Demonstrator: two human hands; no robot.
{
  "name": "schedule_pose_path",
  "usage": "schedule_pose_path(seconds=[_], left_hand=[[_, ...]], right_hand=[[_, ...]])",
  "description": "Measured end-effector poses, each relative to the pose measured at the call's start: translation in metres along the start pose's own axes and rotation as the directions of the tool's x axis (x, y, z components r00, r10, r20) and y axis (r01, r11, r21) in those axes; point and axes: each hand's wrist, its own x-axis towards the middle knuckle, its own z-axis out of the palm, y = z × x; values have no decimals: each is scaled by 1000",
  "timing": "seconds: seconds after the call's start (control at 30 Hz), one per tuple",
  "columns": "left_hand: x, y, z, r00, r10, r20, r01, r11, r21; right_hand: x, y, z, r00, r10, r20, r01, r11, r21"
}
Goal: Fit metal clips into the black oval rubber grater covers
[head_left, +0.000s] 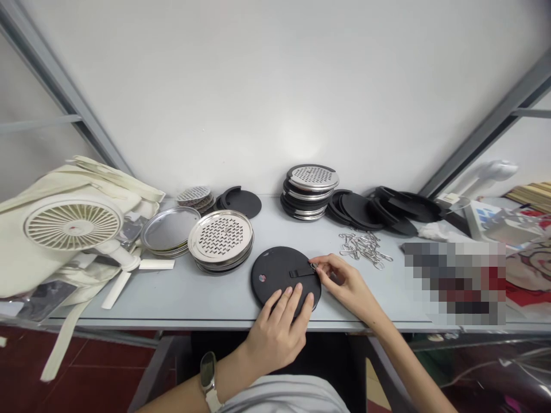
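Observation:
A round black plastic disc [275, 267] lies on the table in front of me, with a short black strap [300, 272] near its right side. My left hand [279, 327] rests on the disc's near part, fingers stretched out and slightly spread. At the right rim, my right hand [344, 281] pinches a small metal wire clip [314, 265] at the strap's end. Whether the clip is hooked through the strap is too small to tell. Several similar loose wire clips [364, 246] lie in a pile beyond my right hand.
Perforated metal grater discs [220, 235] are stacked left of the black disc, beside plain metal discs [170, 229]. A taller stack [310, 189] and black holders [365, 209] stand at the back. A white fan [75, 226] is at left; a blurred patch [456, 281] covers things at right.

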Motion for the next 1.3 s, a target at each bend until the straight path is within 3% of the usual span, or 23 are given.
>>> schedule_pose_path(seconds=[0.13, 0.53, 1.3], left_hand=[[0, 0, 0, 1000, 5, 1, -5, 1000, 15], [1, -1, -1, 1000, 8, -5, -8, 1000, 12], [1, 2, -1, 999, -38, -12, 37, 999, -22]], right_hand=[[-1, 0, 0, 1000, -2, 23, 2, 1000, 0], [-1, 7, -1, 986, 122, 116, -143, 971, 193], [1, 6, 0, 983, 123, 140, -148, 971, 186]])
